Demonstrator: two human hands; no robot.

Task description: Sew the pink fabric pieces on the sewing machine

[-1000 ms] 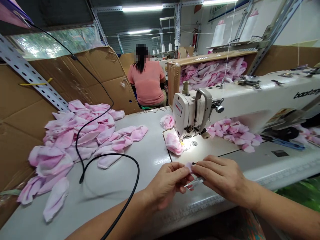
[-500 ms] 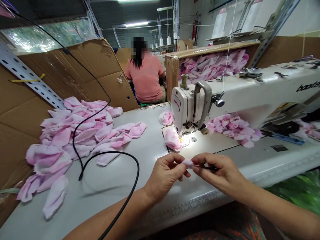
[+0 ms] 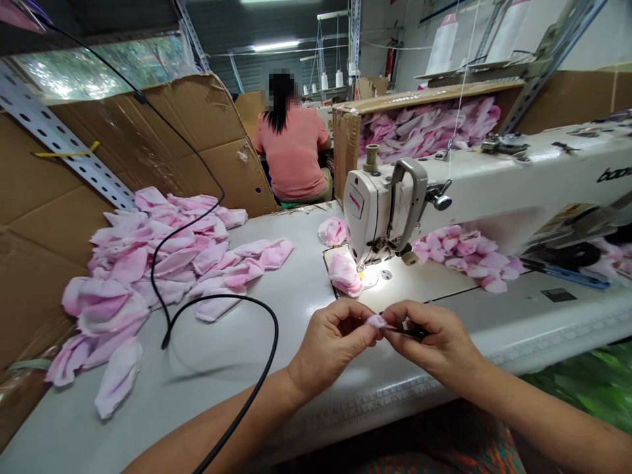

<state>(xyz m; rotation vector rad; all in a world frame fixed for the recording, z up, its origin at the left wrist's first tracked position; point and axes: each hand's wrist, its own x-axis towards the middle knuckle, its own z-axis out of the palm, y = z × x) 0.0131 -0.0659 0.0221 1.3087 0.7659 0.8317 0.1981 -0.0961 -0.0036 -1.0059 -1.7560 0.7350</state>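
Two bare hands meet above a pale table [image 3: 296,283], near its front edge; clock directions start from them, with 12 straight ahead. The left hand [image 3: 323,345] pinches a small pale-pink cloth piece [image 3: 376,321] between thumb and fingers. The right hand [image 3: 437,336] grips a slim dark tool [image 3: 407,331], its tip at the cloth; the tool's type cannot be made out.

At 12 o'clock, just beyond, is the head of a sewing machine [image 3: 363,214]. A rosette of pink cloth [image 3: 345,274] sits beside its needle area at 11, with a second rosette [image 3: 332,232] behind it. Petal-like pieces [image 3: 467,253] lie at 2, and a large pink heap [image 3: 162,243] at 9 to 10.

The likeliest trouble is a slip: the cloth is tiny and mostly covered by fingertips, so a loose pinch could drop it, or the tool's tip could nick cloth or skin. A black cable [image 3: 153,263] loops at 9 and passes across the view of the left forearm; a sweep that way might snag it.

The table's ruler-marked edge runs below the hands at 6. Bare tabletop between heap and left hand gives room at 9 to 10; the machine limits reach at 12.
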